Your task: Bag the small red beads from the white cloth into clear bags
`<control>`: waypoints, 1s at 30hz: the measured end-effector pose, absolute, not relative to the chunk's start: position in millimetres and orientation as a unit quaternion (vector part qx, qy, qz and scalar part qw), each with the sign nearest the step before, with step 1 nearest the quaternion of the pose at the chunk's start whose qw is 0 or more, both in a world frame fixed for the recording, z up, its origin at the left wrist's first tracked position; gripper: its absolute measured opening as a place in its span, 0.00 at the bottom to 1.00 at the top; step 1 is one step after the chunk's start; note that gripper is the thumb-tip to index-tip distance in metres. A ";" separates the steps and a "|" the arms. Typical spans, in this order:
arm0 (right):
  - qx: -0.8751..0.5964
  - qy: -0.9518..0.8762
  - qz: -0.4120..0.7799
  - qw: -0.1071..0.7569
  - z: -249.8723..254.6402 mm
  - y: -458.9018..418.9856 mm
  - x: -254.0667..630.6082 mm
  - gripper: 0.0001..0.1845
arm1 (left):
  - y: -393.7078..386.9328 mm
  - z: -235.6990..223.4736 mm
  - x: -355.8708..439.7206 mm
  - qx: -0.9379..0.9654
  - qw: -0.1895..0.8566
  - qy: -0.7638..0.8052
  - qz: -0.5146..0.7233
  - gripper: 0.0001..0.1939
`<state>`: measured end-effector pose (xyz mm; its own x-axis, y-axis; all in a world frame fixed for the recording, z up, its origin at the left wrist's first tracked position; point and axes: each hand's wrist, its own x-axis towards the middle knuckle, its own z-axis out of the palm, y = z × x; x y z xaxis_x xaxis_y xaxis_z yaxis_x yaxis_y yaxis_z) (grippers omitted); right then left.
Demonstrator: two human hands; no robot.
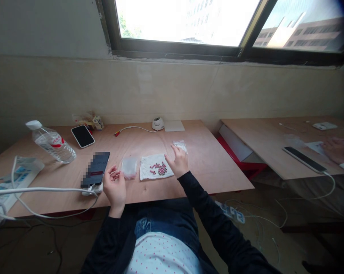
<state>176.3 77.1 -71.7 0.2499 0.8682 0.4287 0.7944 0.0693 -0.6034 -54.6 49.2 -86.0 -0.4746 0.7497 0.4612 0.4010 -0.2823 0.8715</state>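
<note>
My left hand (115, 186) rests at the table's front edge, fingers loosely curled and apart, with nothing visible in it, beside a small clear plastic bag (129, 167). A white cloth (154, 171) lies in front of me with several small red and pink pieces (159, 168) on it. My right hand (178, 163) hovers at the cloth's right edge, fingers spread, reaching toward a second small clear bag (180, 145) just beyond it.
A dark phone (96, 168) lies left of my hand, on a white charger with a cable. Farther left are a water bottle (51, 142), another phone (83, 136) and a power strip (13, 179). Another person's hand (337, 149) rests on the neighbouring table at right.
</note>
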 end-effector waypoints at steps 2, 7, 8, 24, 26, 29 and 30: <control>-0.561 -0.680 0.114 0.458 -61.7 51.5 154.8 0.17 | 38.9 -73.4 -44.8 0.483 0.191 0.553 0.651 0.18; -0.464 -0.682 0.198 0.530 -42.1 7.2 117.2 0.11 | 15.6 -48.1 -23.5 0.511 0.337 0.522 0.595 0.14; -0.469 -0.670 0.209 0.537 -39.8 3.0 114.4 0.09 | 12.3 -45.4 -20.8 0.517 0.362 0.516 0.579 0.14; -0.468 -0.549 0.405 0.561 -38.4 -17.5 117.2 0.11 | -12.6 -20.3 -7.2 0.509 0.486 0.466 0.537 0.16; -0.466 -0.551 0.411 0.558 -36.7 -17.4 118.8 0.12 | -13.7 -19.2 -7.6 0.524 0.475 0.472 0.526 0.16; -0.464 -0.562 0.412 0.547 -33.2 -18.8 120.4 0.11 | -15.2 -19.0 -8.0 0.556 0.437 0.484 0.515 0.16; -0.465 -0.569 0.409 0.541 -32.0 -19.6 120.7 0.11 | -15.7 -19.3 -8.0 0.569 0.420 0.486 0.513 0.15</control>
